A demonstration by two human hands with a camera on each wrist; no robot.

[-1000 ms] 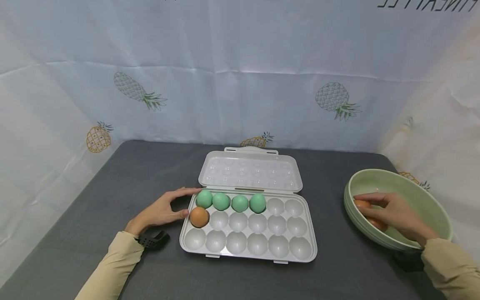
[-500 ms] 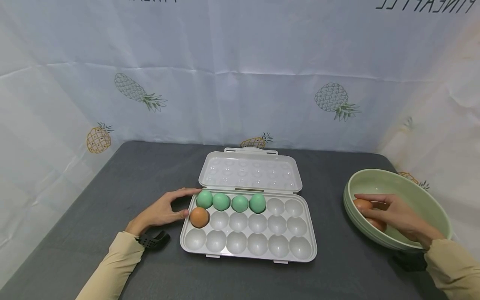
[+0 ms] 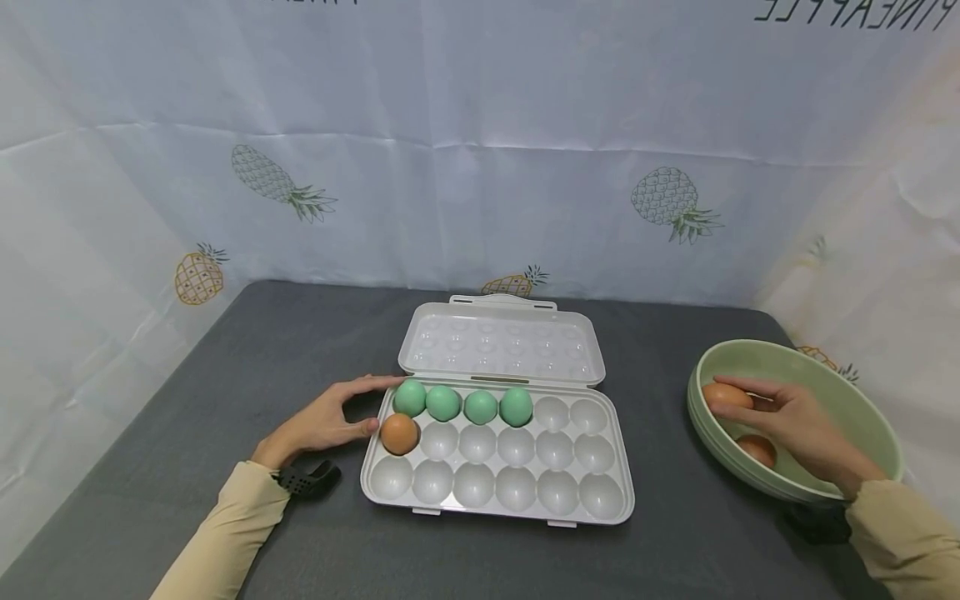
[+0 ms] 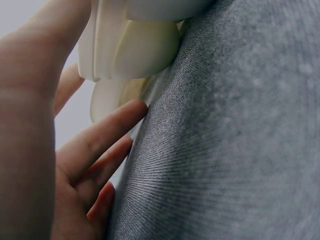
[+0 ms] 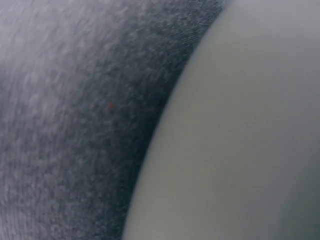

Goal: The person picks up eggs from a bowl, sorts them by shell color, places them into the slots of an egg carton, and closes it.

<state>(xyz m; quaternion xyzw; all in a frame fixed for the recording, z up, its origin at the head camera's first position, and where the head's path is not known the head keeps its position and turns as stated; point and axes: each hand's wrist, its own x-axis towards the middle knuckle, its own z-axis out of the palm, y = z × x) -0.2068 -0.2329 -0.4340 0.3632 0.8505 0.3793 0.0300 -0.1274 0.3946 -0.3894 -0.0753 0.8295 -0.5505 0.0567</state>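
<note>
In the head view, a white egg tray (image 3: 517, 512) lies with its back row holding several green eggs (image 3: 443, 403) from the left end. One brown egg (image 3: 400, 434) sits in the middle row's leftmost cup. My left hand (image 3: 322, 422) rests by the tray's left side, index fingertip and thumb at its edge; the left wrist view shows straight fingers (image 4: 112, 130) near the tray's underside. At the right, my right hand (image 3: 802, 433) pinches a brown egg (image 3: 726, 395) inside a pale green bowl (image 3: 847, 417). Another brown egg (image 3: 757, 451) lies below it, partly hidden.
The tray's lid (image 3: 501, 337) is folded back behind it. A second rim shows the green bowl is stacked in another. Dark grey cloth (image 3: 322, 333) covers the table, and a white pineapple-print curtain (image 3: 480, 192) hangs behind. The right wrist view shows only the bowl's outer wall (image 5: 225, 140) and cloth.
The right hand has lifted the brown egg slightly up inside the bowl, uncovering more of it and of the egg below. The left hand and the tray stay where they were.
</note>
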